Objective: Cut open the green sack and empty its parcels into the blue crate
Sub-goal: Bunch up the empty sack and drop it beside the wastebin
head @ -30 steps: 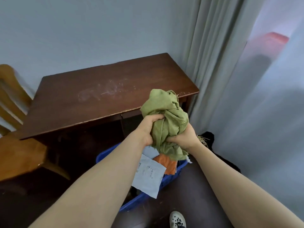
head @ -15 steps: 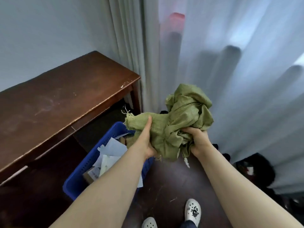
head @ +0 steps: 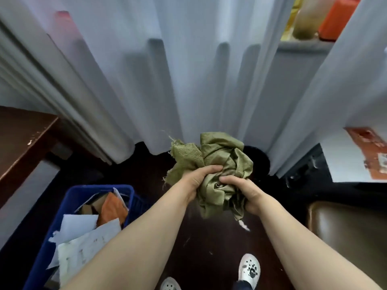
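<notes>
1. The left hand (head: 196, 181) is gripping the crumpled green sack (head: 219, 160) from its left side, with the fingers curling tightly over the bunched cloth.
2. The right hand (head: 245, 191) is clutching the same bundle from the right, fingers digging into the folds, so both hands are squeezing the sack into a ball between them.
3. The sack is hanging in the air at the centre of the scene, over the dark floor (head: 209, 248) and just in front of the white curtain (head: 188, 80). A frayed flap is sticking out toward the far left.
4. The blue crate (head: 100, 188) is sitting on the floor at the near left, apart from the sack and not beneath it.
5. Parcels are lying inside the crate: white parcels (head: 83, 245) are piling up at the near end and an orange parcel (head: 112, 208) is leaning farther in.
6. A dark wooden table (head: 23, 139) is showing its corner at the left, and a brown padded seat (head: 345, 231) is standing at the near right.
7. A white patterned shoe (head: 249, 268) is resting on the floor below the right forearm.
</notes>
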### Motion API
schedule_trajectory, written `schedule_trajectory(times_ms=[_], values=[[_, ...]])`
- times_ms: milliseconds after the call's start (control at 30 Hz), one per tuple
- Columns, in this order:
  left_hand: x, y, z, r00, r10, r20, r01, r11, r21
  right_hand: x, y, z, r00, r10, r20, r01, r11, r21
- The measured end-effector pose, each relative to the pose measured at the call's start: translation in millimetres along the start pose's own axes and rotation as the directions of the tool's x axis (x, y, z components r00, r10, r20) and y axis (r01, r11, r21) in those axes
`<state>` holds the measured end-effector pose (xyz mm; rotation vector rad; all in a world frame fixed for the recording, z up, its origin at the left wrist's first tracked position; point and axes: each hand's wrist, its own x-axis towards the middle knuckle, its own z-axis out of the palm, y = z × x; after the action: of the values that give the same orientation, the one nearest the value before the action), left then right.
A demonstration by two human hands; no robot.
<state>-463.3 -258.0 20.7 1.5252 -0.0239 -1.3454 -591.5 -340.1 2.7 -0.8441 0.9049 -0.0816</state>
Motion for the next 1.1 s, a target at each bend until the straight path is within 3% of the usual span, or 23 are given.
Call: schedule_trajectory(times_ms=[100,200,300,467,633,700,767,833,1033,1100], values=[[28,-6,60,0.987,-0.131,0.098,0.129,0.991,0.024,-6,-7,-65,0.999,0.044,-0.011,-0.040,0.969,0.244],[59,-15,112,0.963,-0.208,0.169,0.210,0.978,0.010,3,-16,-119,0.990,-0.029,-0.138,0.074,0.940,0.332],[93,-31,153,0.963,-0.247,0.106,0.248,0.969,-0.001,22,-19,-167,0.948,-0.048,-0.316,0.143,0.948,0.286],[155,-77,199,0.969,-0.223,-0.106,0.232,0.970,0.078,61,3,-244,0.854,0.042,-0.519,0.118,0.955,0.271],[228,-130,220,0.970,-0.211,-0.123,0.235,0.944,0.232,120,55,-310,0.740,0.193,-0.645,0.025,0.949,0.313],[265,-157,223,0.973,-0.213,-0.095,0.233,0.881,0.411,144,77,-330,0.693,0.232,-0.683,-0.017,0.952,0.307],[301,-183,227,0.975,-0.206,-0.083,0.208,0.713,0.670,171,98,-346,0.661,0.242,-0.711,-0.054,0.960,0.276],[334,-205,230,0.975,-0.198,-0.105,0.200,0.553,0.809,198,119,-361,0.631,0.235,-0.739,-0.093,0.969,0.229],[425,-270,233,0.958,-0.286,0.006,0.152,0.526,0.837,266,169,-408,0.494,0.201,-0.846,-0.279,0.958,0.065],[456,-295,231,0.953,-0.298,0.047,0.129,0.543,0.830,289,185,-425,0.493,0.190,-0.849,-0.315,0.949,0.029]])
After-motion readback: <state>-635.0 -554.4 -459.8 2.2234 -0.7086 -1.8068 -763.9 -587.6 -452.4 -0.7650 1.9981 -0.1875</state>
